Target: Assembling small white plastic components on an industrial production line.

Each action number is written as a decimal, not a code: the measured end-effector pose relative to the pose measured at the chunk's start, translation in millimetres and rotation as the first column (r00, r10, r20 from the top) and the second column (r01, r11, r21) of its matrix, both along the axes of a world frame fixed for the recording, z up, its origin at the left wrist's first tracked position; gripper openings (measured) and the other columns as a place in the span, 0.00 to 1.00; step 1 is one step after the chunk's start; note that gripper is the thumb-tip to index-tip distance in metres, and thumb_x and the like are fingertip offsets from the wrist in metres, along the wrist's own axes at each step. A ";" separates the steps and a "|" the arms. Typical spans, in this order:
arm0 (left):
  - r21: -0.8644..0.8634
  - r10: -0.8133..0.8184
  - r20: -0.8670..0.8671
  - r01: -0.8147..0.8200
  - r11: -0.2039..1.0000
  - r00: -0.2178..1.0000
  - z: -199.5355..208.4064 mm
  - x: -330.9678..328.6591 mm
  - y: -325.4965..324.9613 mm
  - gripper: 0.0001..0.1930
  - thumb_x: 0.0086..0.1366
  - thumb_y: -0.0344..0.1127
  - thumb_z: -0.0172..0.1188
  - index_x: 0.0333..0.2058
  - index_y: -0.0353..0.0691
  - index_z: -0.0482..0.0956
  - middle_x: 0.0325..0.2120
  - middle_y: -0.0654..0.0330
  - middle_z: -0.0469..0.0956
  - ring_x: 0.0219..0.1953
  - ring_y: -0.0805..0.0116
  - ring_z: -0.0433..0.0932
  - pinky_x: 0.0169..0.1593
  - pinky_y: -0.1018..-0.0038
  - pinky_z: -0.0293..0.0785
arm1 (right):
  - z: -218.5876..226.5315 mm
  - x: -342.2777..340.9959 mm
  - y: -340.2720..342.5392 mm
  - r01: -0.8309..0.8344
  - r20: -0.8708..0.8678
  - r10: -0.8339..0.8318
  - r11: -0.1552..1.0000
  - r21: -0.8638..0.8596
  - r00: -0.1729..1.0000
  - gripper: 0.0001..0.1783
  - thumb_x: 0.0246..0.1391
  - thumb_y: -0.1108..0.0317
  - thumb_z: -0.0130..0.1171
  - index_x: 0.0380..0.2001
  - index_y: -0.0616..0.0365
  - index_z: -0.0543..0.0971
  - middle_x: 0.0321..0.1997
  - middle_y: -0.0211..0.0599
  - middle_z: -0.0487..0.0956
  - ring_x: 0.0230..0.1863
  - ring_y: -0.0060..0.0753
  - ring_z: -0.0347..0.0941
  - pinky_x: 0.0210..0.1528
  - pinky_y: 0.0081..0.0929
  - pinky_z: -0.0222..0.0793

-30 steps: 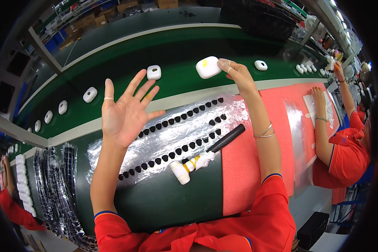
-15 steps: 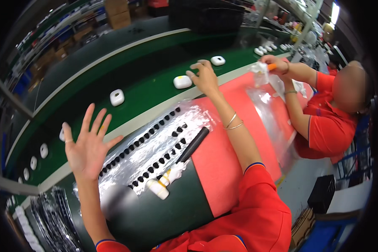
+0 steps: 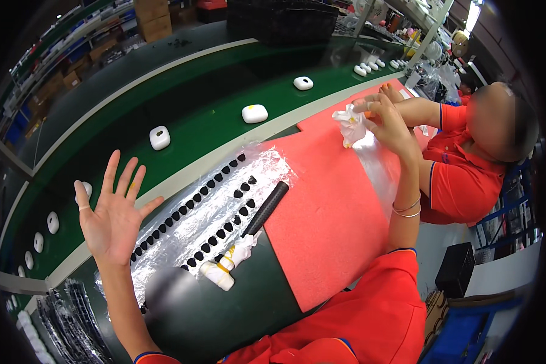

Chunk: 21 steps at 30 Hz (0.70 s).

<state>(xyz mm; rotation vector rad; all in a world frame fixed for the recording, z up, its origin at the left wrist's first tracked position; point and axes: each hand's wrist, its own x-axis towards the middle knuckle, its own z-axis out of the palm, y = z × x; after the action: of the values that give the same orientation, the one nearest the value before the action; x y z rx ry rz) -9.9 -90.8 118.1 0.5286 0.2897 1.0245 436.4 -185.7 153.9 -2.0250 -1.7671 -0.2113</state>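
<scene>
My left hand point(image 3: 110, 225) is raised at the left, palm showing and fingers spread, with nothing in it. Behind its fingertips sits a white rounded case point(image 3: 86, 192) on the green conveyor belt point(image 3: 209, 124). My right hand point(image 3: 387, 124) reaches out over the red-pink mat point(image 3: 327, 224). Its fingers are closed on a crumpled white cloth point(image 3: 350, 125) with a bit of yellow at its lower end. A co-worker's hand point(image 3: 393, 92) is just behind mine, partly hidden by it. In front of me, small black pieces point(image 3: 197, 198) lie in rows on clear plastic film point(image 3: 182, 238).
A black textured rod point(image 3: 267, 207) and a white wrapped bundle with yellow bands point(image 3: 218, 274) lie by the film. More white cases point(image 3: 255, 113) are spaced along the belt. The co-worker point(image 3: 467, 164) is close at the right. Black strips point(image 3: 73, 315) are stacked lower left.
My right hand has moved from above the belt to the right, onto the white cloth by the co-worker's hands. My left hand stays spread. The view has shifted slightly.
</scene>
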 end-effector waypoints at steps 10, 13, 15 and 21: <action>0.014 -0.030 -0.001 0.030 0.999 1.000 -7.6 2.8 -3.5 0.37 0.59 0.64 0.34 0.59 0.43 0.51 0.59 0.49 0.46 0.62 0.57 0.44 0.51 0.42 0.55 | -26.6 45.1 6.4 0.016 0.125 -0.046 0.972 0.233 0.991 0.20 0.36 0.77 0.61 0.38 0.60 0.72 0.53 0.47 0.64 0.53 0.51 0.60 0.55 0.35 0.54; 0.009 -0.045 0.006 0.045 0.999 0.999 -10.6 3.7 -3.0 0.38 0.59 0.65 0.34 0.59 0.43 0.51 0.60 0.49 0.46 0.62 0.57 0.44 0.51 0.42 0.54 | -24.0 51.2 7.1 -0.084 0.075 0.067 0.963 0.257 0.995 0.15 0.37 0.77 0.59 0.34 0.62 0.73 0.53 0.46 0.64 0.53 0.47 0.60 0.55 0.34 0.55; 0.012 -0.078 0.018 0.077 0.997 0.997 -13.0 6.5 -1.5 0.38 0.58 0.66 0.34 0.59 0.43 0.51 0.60 0.48 0.45 0.63 0.57 0.43 0.52 0.42 0.53 | -18.0 43.9 6.5 -0.180 0.011 0.185 0.936 0.304 0.983 0.12 0.39 0.78 0.57 0.32 0.62 0.74 0.53 0.45 0.64 0.52 0.42 0.61 0.52 0.32 0.57; 0.013 -0.087 0.064 0.087 0.996 0.994 -16.1 11.2 1.0 0.41 0.57 0.68 0.33 0.60 0.43 0.49 0.60 0.48 0.44 0.63 0.58 0.42 0.54 0.43 0.49 | -13.7 -33.6 45.2 -0.337 -0.342 0.414 0.904 0.261 0.844 0.09 0.42 0.78 0.57 0.31 0.61 0.73 0.46 0.36 0.71 0.42 0.22 0.67 0.46 0.19 0.61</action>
<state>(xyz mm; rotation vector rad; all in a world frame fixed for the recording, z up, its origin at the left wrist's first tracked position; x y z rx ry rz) 1.3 -89.8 102.0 0.5126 0.2025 0.9570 402.8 -140.5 140.2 -1.4222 -1.7606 0.1371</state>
